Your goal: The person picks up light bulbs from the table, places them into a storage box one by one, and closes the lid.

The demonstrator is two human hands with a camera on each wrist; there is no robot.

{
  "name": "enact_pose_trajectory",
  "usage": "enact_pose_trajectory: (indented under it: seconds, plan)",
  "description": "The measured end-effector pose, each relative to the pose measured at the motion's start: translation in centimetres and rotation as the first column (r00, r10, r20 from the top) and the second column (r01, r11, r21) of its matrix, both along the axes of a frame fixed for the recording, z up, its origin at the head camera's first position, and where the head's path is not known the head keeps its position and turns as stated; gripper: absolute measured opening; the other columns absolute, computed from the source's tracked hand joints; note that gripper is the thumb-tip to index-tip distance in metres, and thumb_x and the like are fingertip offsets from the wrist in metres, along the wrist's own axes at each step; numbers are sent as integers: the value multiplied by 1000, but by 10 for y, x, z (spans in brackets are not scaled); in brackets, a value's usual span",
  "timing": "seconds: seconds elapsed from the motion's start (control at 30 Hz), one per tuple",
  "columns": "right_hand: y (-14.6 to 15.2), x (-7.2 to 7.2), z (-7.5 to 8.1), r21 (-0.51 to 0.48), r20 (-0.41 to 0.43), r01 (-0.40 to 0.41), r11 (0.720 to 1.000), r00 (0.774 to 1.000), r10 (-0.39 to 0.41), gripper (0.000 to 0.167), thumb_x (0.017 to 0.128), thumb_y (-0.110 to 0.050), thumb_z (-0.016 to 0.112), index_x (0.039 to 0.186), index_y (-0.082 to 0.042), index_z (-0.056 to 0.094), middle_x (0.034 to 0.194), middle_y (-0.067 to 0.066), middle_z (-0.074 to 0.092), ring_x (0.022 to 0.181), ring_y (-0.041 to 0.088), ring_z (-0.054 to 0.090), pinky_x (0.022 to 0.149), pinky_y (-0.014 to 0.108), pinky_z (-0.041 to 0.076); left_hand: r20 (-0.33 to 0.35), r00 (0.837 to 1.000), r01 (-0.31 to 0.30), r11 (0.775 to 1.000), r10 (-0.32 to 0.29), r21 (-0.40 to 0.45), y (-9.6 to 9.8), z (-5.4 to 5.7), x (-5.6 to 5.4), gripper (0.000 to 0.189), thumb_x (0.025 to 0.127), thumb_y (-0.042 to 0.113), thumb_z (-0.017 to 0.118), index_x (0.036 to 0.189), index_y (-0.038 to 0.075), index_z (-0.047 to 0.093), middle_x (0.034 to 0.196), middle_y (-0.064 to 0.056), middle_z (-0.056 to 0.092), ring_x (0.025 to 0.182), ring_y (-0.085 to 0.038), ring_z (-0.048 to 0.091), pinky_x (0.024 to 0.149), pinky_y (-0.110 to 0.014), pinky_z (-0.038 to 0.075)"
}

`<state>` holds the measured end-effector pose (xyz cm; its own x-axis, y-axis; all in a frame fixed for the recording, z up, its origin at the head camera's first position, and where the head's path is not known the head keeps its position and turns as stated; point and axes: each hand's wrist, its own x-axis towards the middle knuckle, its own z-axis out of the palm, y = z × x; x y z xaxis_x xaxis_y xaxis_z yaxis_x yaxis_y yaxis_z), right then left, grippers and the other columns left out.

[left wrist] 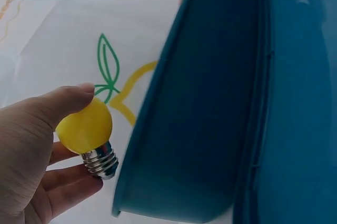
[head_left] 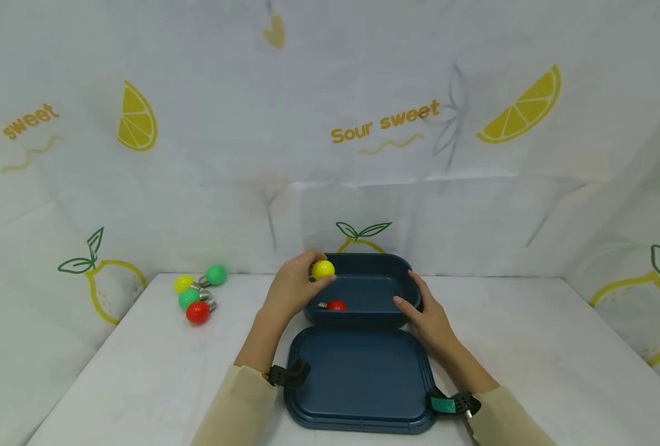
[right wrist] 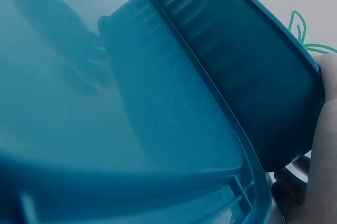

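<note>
My left hand [head_left: 292, 286] pinches a yellow light bulb [head_left: 323, 269] over the left end of a dark blue plastic box [head_left: 371, 288]. In the left wrist view the thumb presses the round yellow part of the bulb [left wrist: 87, 126], and its silver screw base points down past the fingers. A red light bulb [head_left: 337, 306] lies on its side inside the box near the front wall. My right hand [head_left: 432, 316] grips the box's right end; in the right wrist view some fingers are partly hidden around the box wall [right wrist: 253, 71].
A matching blue lid [head_left: 357, 378] lies flat on the white table [head_left: 508, 359] in front of the box. To the left, a red bulb [head_left: 198, 312], two green bulbs [head_left: 215, 274] and a yellow bulb [head_left: 183, 284] lie grouped. A lemon-printed cloth [head_left: 224, 136] hangs behind.
</note>
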<state>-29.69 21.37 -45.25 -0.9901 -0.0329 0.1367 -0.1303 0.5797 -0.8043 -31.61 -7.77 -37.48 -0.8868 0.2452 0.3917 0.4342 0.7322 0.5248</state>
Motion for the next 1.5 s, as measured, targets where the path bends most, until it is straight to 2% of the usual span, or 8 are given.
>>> enact_pose_trajectory:
  seconds: [0.27, 0.4, 0.73, 1.1, 1.33, 1.5]
  plan:
    - [0, -1, -2, -3, -8, 0, 1000, 1000, 0, 76, 101, -53, 52, 163, -31, 14, 169, 18, 20, 152, 46, 27, 118, 70, 26, 61, 998, -18, 997, 22, -72, 5, -16, -6, 41, 91, 35, 76, 123, 13, 65, 111, -3, 72, 86, -17, 59, 79, -33, 54]
    - [0, 0, -2, -13, -9, -2, 1000, 1000, 2, 76, 101, -53, 52, 163, -31, 14, 169, 17, 20, 152, 46, 27, 118, 70, 26, 73, 997, -19, 994, 26, -103, 7, -20, -6, 41, 91, 36, 76, 124, 15, 65, 111, -3, 73, 84, -17, 60, 77, -34, 54]
    - [0, 0, -3, -31, -18, -11, 999, 1000, 10, 76, 101, -51, 53, 163, -32, 15, 169, 18, 20, 152, 45, 27, 118, 70, 27, 52, 999, 13, 981, -3, -196, 12, -24, -4, 44, 90, 35, 76, 129, 15, 70, 123, -7, 73, 103, -23, 68, 91, -41, 57]
    - [0, 0, -3, -20, -24, -10, 1000, 1000, 9, 75, 101, -52, 53, 163, -33, 15, 169, 17, 20, 152, 45, 27, 117, 70, 26, 72, 997, 6, 978, 10, -210, 15, -29, -9, 42, 91, 37, 75, 125, 13, 71, 120, -8, 72, 96, -22, 66, 86, -38, 56]
    - [0, 0, -3, -15, -25, -13, 1000, 1000, 12, 75, 101, -51, 53, 163, -32, 14, 169, 17, 19, 152, 46, 27, 117, 70, 27, 86, 996, 9, 982, 7, -191, 15, -29, -8, 37, 92, 30, 75, 125, 14, 72, 122, -8, 72, 103, -24, 67, 92, -41, 56]
    - [0, -1, -3, -13, -22, -11, 1000, 1000, 10, 75, 101, -52, 52, 163, -32, 14, 169, 17, 19, 152, 45, 27, 117, 70, 26, 88, 996, 15, 978, 4, -208, 15, -27, -7, 36, 92, 30, 75, 124, 13, 73, 122, -8, 73, 103, -25, 67, 92, -41, 56]
